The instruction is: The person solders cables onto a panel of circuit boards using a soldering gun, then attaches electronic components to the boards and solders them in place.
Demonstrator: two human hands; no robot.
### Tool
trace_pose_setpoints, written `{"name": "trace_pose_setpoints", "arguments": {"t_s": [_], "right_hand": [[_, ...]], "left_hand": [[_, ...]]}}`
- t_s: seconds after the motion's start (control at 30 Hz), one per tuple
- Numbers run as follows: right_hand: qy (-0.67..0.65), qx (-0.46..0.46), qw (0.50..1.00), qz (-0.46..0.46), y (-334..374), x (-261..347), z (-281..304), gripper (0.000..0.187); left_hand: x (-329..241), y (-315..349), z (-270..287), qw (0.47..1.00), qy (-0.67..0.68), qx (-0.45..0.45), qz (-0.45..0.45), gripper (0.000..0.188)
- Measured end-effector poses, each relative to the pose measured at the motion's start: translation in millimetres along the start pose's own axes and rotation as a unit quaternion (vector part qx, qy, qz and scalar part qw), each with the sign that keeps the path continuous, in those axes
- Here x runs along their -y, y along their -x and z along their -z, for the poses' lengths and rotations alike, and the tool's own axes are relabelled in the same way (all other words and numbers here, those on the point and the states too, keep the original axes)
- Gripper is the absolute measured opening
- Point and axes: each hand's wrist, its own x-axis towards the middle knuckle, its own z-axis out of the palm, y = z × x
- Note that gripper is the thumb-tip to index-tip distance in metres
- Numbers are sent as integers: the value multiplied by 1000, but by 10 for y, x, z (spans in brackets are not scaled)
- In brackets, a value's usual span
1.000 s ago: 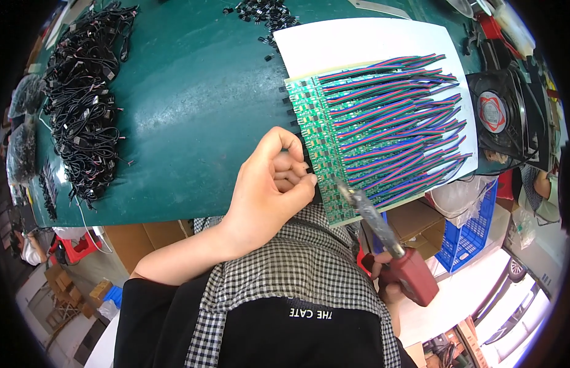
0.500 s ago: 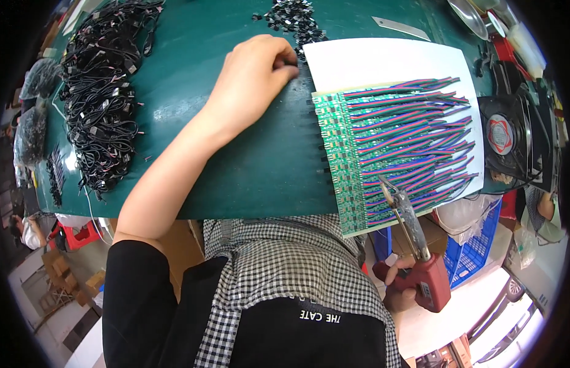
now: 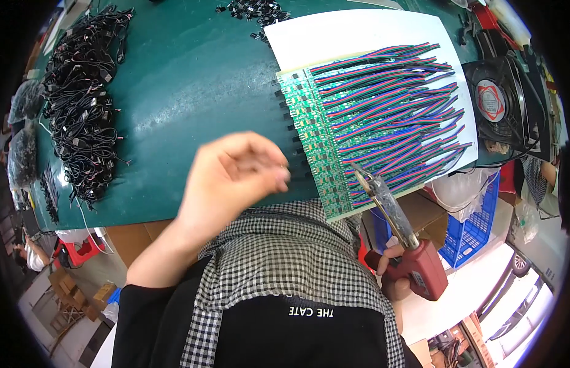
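My left hand (image 3: 226,184) is over the near part of the table, left of a green circuit board panel (image 3: 304,126). Its fingers are curled and the thumb comes up close to them; blur hides whatever may be pinched there. The panel carries rows of small boards, with bundles of red, green, blue and black wires (image 3: 383,101) running to the right. Small black connectors stick out along its left edge. My right hand (image 3: 395,283) grips the handle of a red soldering gun (image 3: 423,273). The gun's metal tip is above the lower wires, near the boards.
A white sheet (image 3: 358,30) lies under the panel. Loose black connectors (image 3: 257,12) are heaped at the far side. Bundled black cables (image 3: 85,116) cover the table's left. A black fan (image 3: 499,101) stands at right; a blue crate (image 3: 472,239) is below the edge.
My left hand has come back from beside the connector heap to the near side of the table. The soldering gun has shifted slightly left and up in view. The whole view has shifted a little.
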Motion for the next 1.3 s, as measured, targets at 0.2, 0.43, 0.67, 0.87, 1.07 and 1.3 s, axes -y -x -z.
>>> {"name": "trace_pose_setpoints", "arguments": {"t_s": [0.2,0.43,0.67,0.87,1.07,1.3], "right_hand": [[72,36,997,-1,-30,90,-27,74],[260,96,960,53,15,37,119,75],[323,109,932,125,126,-278,456,78],[262,78,953,128,100,-312,460,68],[258,110,950,138,80,-287,481,67],[317,115,907,254,-79,-191,328,78]], "left_hand": [[41,39,-287,998,-45,30,23,12],[90,66,-326,998,-39,15,49,13],[188,34,-351,999,-33,-2,-34,11],[218,32,-364,999,-26,-7,-34,12],[216,15,-368,999,-3,-6,-33,13],[264,7,-373,999,-8,-11,-39,15]]}}
